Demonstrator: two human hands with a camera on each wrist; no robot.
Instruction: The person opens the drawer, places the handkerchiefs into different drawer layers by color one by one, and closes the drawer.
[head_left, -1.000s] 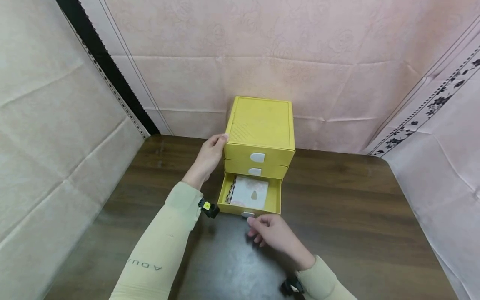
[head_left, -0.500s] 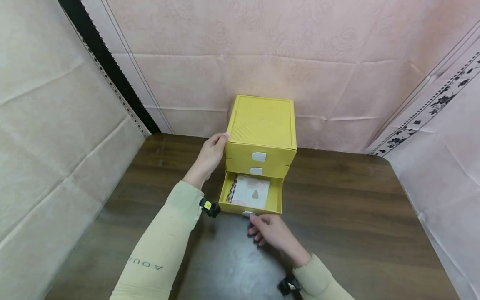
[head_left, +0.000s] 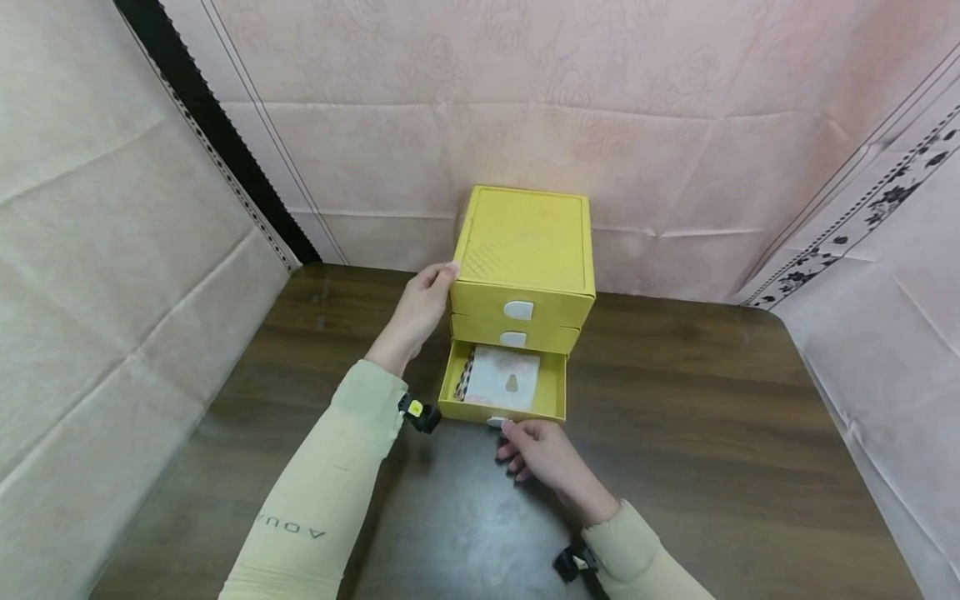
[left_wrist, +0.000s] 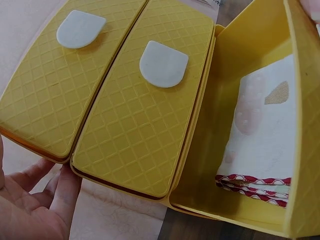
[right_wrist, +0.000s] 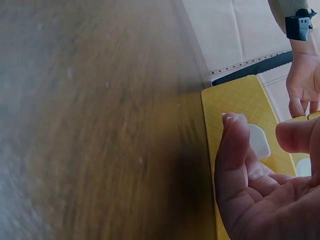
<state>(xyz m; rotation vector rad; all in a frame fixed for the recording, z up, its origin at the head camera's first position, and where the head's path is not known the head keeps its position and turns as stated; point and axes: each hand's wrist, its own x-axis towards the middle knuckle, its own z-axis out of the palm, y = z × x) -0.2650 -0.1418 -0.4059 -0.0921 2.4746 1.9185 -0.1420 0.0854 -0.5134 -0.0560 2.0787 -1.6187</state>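
Observation:
A yellow three-drawer box (head_left: 528, 237) stands against the back cloth, its bottom drawer (head_left: 551, 400) pulled out. In that drawer lies a folded white cloth (left_wrist: 262, 120) with red scalloped trim. My left hand (head_left: 416, 312) rests against the box's left side, thumb at the front top corner; in the left wrist view its fingers (left_wrist: 65, 187) touch the side edge of the two upper drawers. My right hand (head_left: 547, 454) is at the bottom drawer's white handle (head_left: 495, 421), thumb tip overlapping it. In the right wrist view, its thumb and bent fingers stand apart around the handle.
The box stands on a dark wooden table (head_left: 712, 433). Pale patterned cloth (head_left: 637, 100) hangs behind, with more at both sides. The two upper drawers are closed, with white handles (head_left: 518, 310). Each wrist wears a small black camera (head_left: 420, 412).
My right thumb has come up to the bottom drawer's handle from just in front of it. My left hand keeps its place on the box, and the drawer stays pulled out.

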